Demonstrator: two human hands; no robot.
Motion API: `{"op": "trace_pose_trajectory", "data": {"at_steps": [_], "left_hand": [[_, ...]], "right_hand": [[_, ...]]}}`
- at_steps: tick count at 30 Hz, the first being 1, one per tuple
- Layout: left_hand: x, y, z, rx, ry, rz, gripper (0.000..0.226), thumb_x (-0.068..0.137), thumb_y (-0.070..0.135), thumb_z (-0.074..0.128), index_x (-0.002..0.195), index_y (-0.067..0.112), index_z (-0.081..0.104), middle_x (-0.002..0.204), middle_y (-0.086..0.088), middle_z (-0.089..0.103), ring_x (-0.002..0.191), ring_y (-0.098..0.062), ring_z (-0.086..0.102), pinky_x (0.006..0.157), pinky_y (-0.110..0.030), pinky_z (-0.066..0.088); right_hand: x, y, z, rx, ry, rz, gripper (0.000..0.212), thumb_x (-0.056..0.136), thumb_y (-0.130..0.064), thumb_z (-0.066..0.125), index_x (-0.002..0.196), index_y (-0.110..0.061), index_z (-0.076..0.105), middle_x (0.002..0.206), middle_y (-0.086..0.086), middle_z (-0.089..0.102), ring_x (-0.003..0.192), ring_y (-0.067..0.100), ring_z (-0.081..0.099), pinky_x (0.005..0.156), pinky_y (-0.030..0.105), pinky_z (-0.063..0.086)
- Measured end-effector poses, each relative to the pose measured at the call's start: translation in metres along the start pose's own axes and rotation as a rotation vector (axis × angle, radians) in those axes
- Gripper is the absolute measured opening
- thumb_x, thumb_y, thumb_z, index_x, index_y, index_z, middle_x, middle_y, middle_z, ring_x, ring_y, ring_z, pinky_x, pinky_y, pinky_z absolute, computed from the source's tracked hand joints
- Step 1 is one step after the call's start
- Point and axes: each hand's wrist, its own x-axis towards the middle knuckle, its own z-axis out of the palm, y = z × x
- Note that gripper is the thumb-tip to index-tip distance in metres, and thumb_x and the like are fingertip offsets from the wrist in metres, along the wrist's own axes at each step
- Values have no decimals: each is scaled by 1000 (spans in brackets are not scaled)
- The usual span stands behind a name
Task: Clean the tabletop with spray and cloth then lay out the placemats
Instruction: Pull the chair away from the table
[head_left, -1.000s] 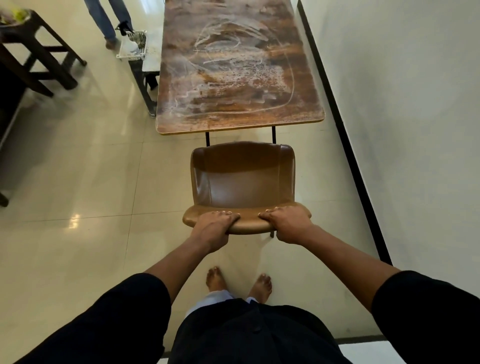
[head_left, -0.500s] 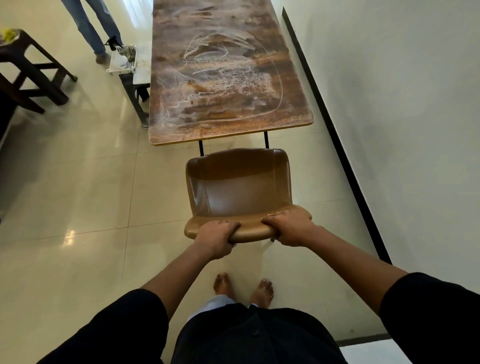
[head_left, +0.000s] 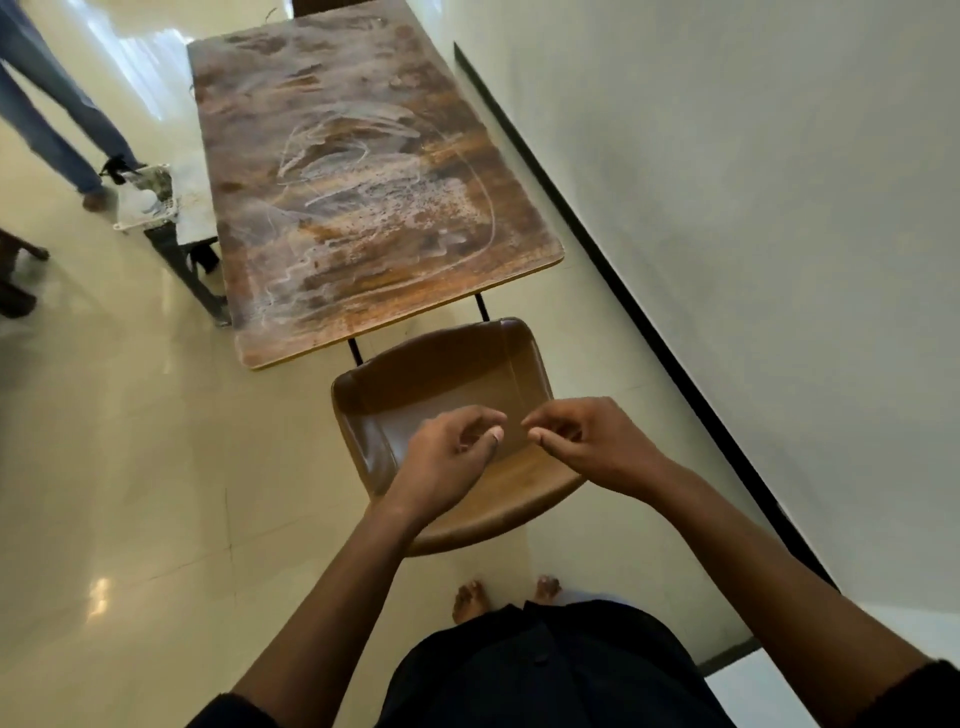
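Both hands have come off the chair (head_left: 441, 395) back since the earlier frame; left hand (head_left: 447, 457) and right hand (head_left: 587, 441) hover above it, fingers loosely curled, holding nothing. Counter (head_left: 353, 171) ahead shows smeared residue, not yet wiped. Basket (head_left: 145, 200) beside its left edge probably holds the spray; cloth and placemats not seen. Step: clearing access. Next: fetch the spray.

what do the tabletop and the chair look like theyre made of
Tabletop: looks like wood or wood-look laminate, brown mottled grain with a thin pale edge band; pale whitish smears dull its surface. Chair: seems to be a moulded shell in smooth brown leather or faux leather, judging by its soft sheen and rounded edges; which one is unclear.
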Motion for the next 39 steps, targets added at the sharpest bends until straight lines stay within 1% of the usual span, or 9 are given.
{"op": "trace_pose_trajectory", "data": {"at_steps": [4,10,13,16,21,26,31,34,39], "left_hand": [[27,31,7,-83,125,71,20,107,27,67,123,29,78,118,13,77,111,-2,70,92,-27,61],[79,82,29,-170,154,137,20,108,21,65,122,24,79,111,11,79,107,-4,74,85,-13,58],[112,107,51,-200,188,122,21,108,19,65,123,20,79,109,11,79,106,2,73,87,-9,56],[144,135,80,-220,216,82,21,108,19,65,123,18,79,109,15,78,107,8,70,90,-10,56],[194,181,131,-307,258,10,21,108,18,65,118,31,77,107,12,81,107,-3,76,93,-26,60],[240,216,166,-358,281,-40,22,108,18,64,116,33,76,106,13,81,106,-4,77,93,-28,62],[293,233,169,-344,285,-70,21,108,21,63,118,35,75,106,15,81,107,-2,76,92,-27,60],[338,234,161,-343,311,-80,20,108,20,63,119,30,77,105,11,82,105,-2,76,87,-22,59],[423,231,139,-386,324,-70,20,109,18,63,120,25,77,106,7,82,105,-4,77,91,-25,61]], "right_hand": [[-7,0,-36,137,244,4,19,101,-28,68,115,-20,78,97,-11,77,87,5,73,81,29,64],[5,29,-105,278,389,35,18,101,-23,68,112,-12,78,93,-4,79,80,11,76,76,29,64],[16,61,-144,375,396,52,15,101,-21,68,108,-12,79,89,-1,80,77,15,77,69,25,59],[24,94,-188,471,385,90,13,102,-17,66,103,-13,79,87,1,80,74,18,76,66,29,60],[39,151,-259,528,368,128,13,102,-16,66,98,-13,79,85,3,79,71,21,75,65,30,58],[69,193,-311,504,285,120,12,100,-17,68,98,-10,78,83,3,79,70,18,74,64,22,55],[119,217,-349,517,286,100,12,101,-17,67,99,-12,78,83,3,79,70,19,74,65,29,59],[160,227,-367,507,280,86,13,101,-18,67,99,-12,78,83,2,79,70,19,75,67,33,60],[239,239,-396,471,259,58,13,102,-19,67,100,-12,78,84,2,79,71,19,75,65,26,59]]}}
